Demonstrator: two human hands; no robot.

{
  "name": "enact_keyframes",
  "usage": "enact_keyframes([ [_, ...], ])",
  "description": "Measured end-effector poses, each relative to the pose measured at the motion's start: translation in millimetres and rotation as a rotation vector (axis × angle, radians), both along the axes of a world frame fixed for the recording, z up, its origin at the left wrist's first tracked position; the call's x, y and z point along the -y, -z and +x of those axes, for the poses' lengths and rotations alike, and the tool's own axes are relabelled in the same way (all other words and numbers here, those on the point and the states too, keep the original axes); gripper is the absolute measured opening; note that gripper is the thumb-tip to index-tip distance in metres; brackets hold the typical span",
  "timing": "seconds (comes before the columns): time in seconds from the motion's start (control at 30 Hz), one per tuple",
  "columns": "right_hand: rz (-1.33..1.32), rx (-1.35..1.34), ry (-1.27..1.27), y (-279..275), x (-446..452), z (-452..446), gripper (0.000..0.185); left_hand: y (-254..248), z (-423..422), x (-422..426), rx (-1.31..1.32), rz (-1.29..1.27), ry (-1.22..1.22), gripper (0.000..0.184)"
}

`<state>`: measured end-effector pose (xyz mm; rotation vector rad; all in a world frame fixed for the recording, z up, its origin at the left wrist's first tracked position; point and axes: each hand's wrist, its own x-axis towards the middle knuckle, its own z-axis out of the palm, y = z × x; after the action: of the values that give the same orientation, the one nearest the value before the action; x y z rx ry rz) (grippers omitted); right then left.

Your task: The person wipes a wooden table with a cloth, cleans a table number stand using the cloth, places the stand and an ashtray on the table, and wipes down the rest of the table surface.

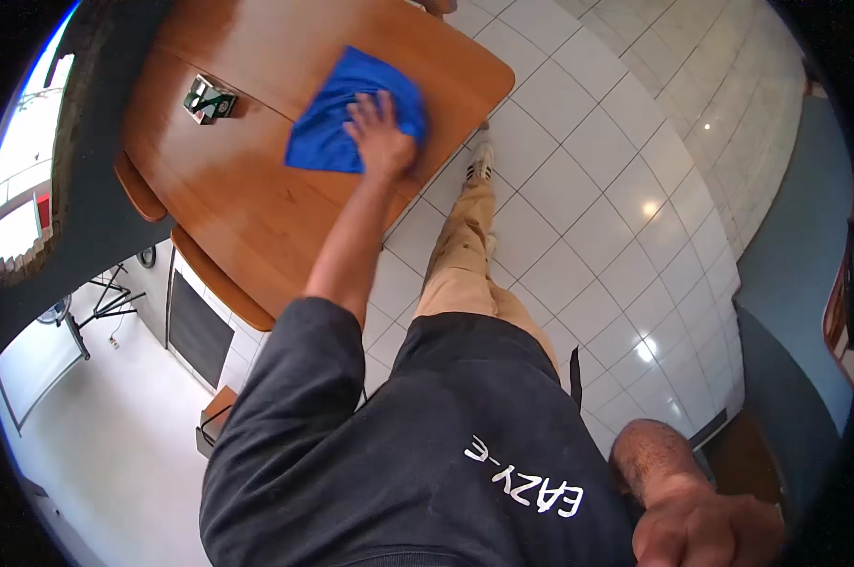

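Pose | left hand (384, 137) palm-down on blue cloth (331, 123), fingers spread | right hand (708, 529) low, fingers curled, grasp unclear

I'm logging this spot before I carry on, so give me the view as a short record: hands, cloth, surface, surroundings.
Left hand: fingers spread, on the blue cloth
Right hand: beside the black shirt, away from the table; fingers curled, grip contents unclear
Blue cloth: spread on the tabletop
Surface: brown wooden table
Also on table: small green-and-white box, apart from the cloth
Floor: pale square tiles
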<state>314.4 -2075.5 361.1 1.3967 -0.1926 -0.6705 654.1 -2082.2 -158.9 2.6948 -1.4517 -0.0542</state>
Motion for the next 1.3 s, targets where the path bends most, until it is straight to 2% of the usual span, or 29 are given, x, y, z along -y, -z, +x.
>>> enact_keyframes([
  [0.07,0.234,0.108,0.013,0.7,32.0,41.7,0.017,-3.7,-48.3,13.2,0.023,0.052,0.247,0.074],
  [0.1,0.357,0.158,0.017,7.6,59.0,78.5,0.017,-7.9,-48.6,21.5,0.014,0.056,0.242,0.074],
  [0.13,0.481,0.2,0.023,-3.0,62.6,67.5,0.017,-17.0,-49.3,34.2,-0.081,-0.016,0.256,0.073],
  [0.17,0.594,0.247,0.029,12.1,103.0,127.4,0.017,-21.6,-45.0,54.1,-0.17,-0.099,0.269,0.073],
  [0.2,0.707,0.296,0.031,-6.3,99.7,90.3,0.017,-8.3,-20.4,73.0,-0.093,-0.081,0.227,0.081],
  [0.23,0.83,0.341,0.034,-61.1,58.9,-55.0,0.017,-4.4,9.2,91.8,-0.079,-0.037,0.144,0.083],
  [0.27,0.955,0.387,0.04,-34.8,111.1,45.9,0.017,-2.2,41.1,109.1,-0.064,0.01,0.063,0.085],
  [0.37,1.015,0.461,-0.031,-25.2,171.0,89.3,0.019,-6.9,116.4,148.4,-0.12,-0.029,-0.22,0.084],
  [0.43,1.063,0.556,-0.105,-10.4,212.6,119.6,0.022,-0.4,127.2,165.4,-0.077,-0.087,-0.34,0.084],
  [0.5,1.091,0.591,-0.146,-1.6,245.5,140.7,0.023,5.2,101.0,178.5,-0.024,-0.092,-0.251,0.086],
  [0.57,1.14,0.557,-0.226,8.8,273.2,156.6,0.022,-9.4,56.1,180.7,-0.042,-0.02,0.039,0.085],
  [0.67,1.211,0.496,-0.337,18.7,301.9,174.2,0.021,-20.4,52.3,184.5,-0.162,-0.079,0.139,0.083],
  [0.8,1.118,0.417,-0.3,5.9,305.6,186.9,0.02,-14.9,159.2,212.7,-0.068,-0.038,-0.197,0.085],
  [0.87,1.139,0.489,-0.272,9.6,308.5,188.9,0.018,-5.8,215.9,221.5,-0.064,-0.076,-0.395,0.086],
  [0.93,1.155,0.482,-0.264,8.3,309.8,196.2,0.017,-1.0,227.0,229.5,-0.06,-0.108,-0.499,0.086],
  [1.0,1.185,0.486,-0.267,8.2,313.7,206.5,0.014,6.3,190.3,229.9,0.0,-0.111,-0.348,0.086],
  [1.13,1.196,0.522,-0.276,7.8,311.9,191.9,0.008,-19.1,62.8,207.1,-0.128,-0.067,0.122,0.08],
  [1.17,1.18,0.54,-0.292,7.6,309.7,183.7,0.006,-21.5,58.7,201.4,-0.131,-0.068,0.126,0.08],
  [1.2,1.176,0.54,-0.288,-9.9,298.0,114.4,0.006,-23.6,57.0,196.7,-0.177,-0.073,0.191,0.079],
  [1.23,1.328,0.615,-0.294,-0.8,295.5,123.1,0.005,-24.0,59.2,194.3,-0.221,-0.081,0.258,0.079],
  [1.3,1.635,0.765,-0.298,-25.8,269.4,16.5,0.005,-19.9,98.0,203.9,-0.116,-0.092,0.108,0.082],
])
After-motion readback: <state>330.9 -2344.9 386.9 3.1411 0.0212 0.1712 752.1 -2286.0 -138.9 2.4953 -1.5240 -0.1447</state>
